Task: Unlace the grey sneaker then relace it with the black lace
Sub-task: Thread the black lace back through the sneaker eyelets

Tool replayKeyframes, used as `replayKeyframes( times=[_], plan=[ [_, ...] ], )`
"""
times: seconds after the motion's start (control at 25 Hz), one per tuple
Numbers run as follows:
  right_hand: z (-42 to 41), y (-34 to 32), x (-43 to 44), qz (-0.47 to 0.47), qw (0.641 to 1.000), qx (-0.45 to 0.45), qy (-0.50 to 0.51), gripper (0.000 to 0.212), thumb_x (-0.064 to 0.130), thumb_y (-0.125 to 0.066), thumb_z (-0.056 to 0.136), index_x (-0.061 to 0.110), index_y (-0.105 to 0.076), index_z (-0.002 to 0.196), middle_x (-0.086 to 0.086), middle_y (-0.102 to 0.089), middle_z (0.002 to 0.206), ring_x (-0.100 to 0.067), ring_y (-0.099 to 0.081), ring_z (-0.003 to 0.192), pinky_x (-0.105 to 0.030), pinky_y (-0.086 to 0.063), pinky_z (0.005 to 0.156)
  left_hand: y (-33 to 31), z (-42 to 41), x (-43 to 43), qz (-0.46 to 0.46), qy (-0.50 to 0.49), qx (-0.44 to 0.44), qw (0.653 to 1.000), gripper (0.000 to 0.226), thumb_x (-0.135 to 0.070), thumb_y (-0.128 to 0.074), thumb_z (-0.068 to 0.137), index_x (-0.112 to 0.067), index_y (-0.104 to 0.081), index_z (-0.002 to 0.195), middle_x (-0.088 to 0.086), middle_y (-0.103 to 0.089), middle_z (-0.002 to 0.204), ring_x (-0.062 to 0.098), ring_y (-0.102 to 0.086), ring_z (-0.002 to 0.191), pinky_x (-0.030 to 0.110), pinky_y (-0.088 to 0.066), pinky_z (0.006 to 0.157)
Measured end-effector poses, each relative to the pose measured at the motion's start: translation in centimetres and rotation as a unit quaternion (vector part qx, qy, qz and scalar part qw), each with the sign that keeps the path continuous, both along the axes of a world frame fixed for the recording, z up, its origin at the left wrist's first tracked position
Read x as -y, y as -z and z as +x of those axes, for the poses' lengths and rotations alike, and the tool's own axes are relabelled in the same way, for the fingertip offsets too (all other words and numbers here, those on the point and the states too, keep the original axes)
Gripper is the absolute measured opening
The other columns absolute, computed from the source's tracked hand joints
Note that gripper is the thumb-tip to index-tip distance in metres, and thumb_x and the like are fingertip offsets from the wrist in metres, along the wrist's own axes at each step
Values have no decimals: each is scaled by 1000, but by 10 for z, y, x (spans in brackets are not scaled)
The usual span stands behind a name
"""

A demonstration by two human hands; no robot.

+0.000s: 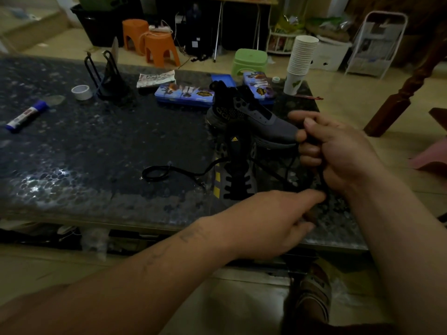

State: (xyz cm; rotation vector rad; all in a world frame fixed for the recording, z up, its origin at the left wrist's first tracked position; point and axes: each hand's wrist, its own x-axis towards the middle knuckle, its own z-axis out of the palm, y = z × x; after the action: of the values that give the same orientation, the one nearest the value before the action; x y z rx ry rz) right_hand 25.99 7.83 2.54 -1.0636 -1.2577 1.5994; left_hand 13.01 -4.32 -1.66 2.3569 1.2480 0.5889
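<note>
Gripping a strand of the black lace (200,174) in curled fingers, the right hand (338,153) is held above the table's near right part, palm side turned towards the camera. The left hand (271,221) reaches across beneath it, fingertips up against the strand that drops from the right fist. The back of the hand and the dim light hide whether those fingertips pinch the strand or only touch it.

The left hand also covers the toe of the grey sneaker (238,182), which stands on the table (96,141) just beyond both hands. Its long axis runs away from the camera, toe nearest the person, and its black tongue stands upright at the far end. The eyelets are hard to read in the gloom. From the shoe's left side the lace trails out into a loose loop on the table.

A second sneaker (268,117) lies touching behind it, crosswise, toe to the right. Farther off are blue pencil cases (183,94), a stack of paper cups (302,56) and a tape roll (81,92).
</note>
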Motion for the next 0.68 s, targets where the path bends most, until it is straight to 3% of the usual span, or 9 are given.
replayKeyframes(
  times=[0.08, 0.12, 0.2, 0.24, 0.32, 0.4, 0.52, 0.6, 0.68],
  plan=[
    [-2, -1, -1, 10, 1000, 4, -17, 28, 15, -41, 111, 18, -64, 126, 0, -57, 72, -6, -30, 46, -17, -23, 40, -5, 0, 4, 46, -67, -7, 997, 47, -39, -53, 104, -27, -35, 146, -4, -73, 103, 22, -69, 91, 43, -56, 74],
    [-4, -1, -1, 19, 999, 38, -12, 28, 16, -41, 111, 18, -62, 129, 0, -61, 76, -6, -30, 46, -18, -24, 40, -7, -7, 5, 82, -148, 19, 985, 41, -41, -53, 103, -30, -37, 139, -4, -73, 99, 22, -69, 86, 43, -55, 72],
    [-11, 0, 3, 45, 989, 139, -9, 22, 17, -44, 111, 14, -58, 127, -1, -73, 84, -8, -37, 47, -19, -29, 41, -4, -33, -2, 121, -332, 102, 930, 23, -40, -57, 100, -30, -45, 116, -8, -64, 96, 20, -63, 86, 42, -52, 73],
    [-16, 1, 5, 66, 981, 182, -15, 19, 18, -47, 110, 12, -59, 122, -2, -77, 88, -8, -42, 47, -18, -34, 41, -2, -48, -9, 116, -401, 128, 899, 22, -42, -60, 97, -28, -45, 105, -8, -56, 97, 19, -58, 88, 42, -50, 75],
    [-28, 3, 12, 123, 967, 222, -29, 13, 19, -59, 105, 10, -66, 111, -2, -79, 88, -5, -52, 50, -15, -42, 48, 3, -73, -26, 17, -476, 151, 866, 38, -56, -65, 92, -24, -44, 95, -7, -47, 97, 19, -54, 89, 39, -46, 72],
    [-43, 6, 18, 176, 958, 222, -47, 10, 16, -68, 99, 12, -75, 106, 0, -77, 83, 1, -63, 60, -12, -47, 58, 4, -85, -40, -96, -485, 145, 857, 45, -63, -65, 88, -22, -49, 92, -1, -55, 94, 19, -58, 85, 35, -41, 64],
    [-66, 11, 19, 228, 928, 283, -89, 13, 17, -67, 100, 21, -78, 106, 8, -75, 86, 1, -70, 81, -14, -54, 72, 10, -100, -52, -157, -467, 249, 834, 34, -41, -69, 89, -7, -67, 83, 21, -67, 83, 21, -65, 77, 39, -55, 65],
    [-75, 11, 16, 266, 895, 346, -92, 8, 22, -68, 100, 26, -75, 100, 11, -73, 87, -2, -68, 84, -19, -56, 75, 11, -109, -51, -211, -448, 377, 783, 23, -25, -68, 93, -10, -71, 76, 19, -69, 81, 22, -66, 79, 45, -62, 75],
    [-82, 13, 14, 317, 850, 410, -95, 5, 26, -69, 98, 27, -73, 94, 12, -69, 92, -4, -63, 87, -25, -54, 78, 11, -116, -48, -258, -426, 430, 753, 23, -15, -65, 99, -14, -70, 77, 10, -70, 84, 19, -68, 84, 32, -61, 67]
  ],
)
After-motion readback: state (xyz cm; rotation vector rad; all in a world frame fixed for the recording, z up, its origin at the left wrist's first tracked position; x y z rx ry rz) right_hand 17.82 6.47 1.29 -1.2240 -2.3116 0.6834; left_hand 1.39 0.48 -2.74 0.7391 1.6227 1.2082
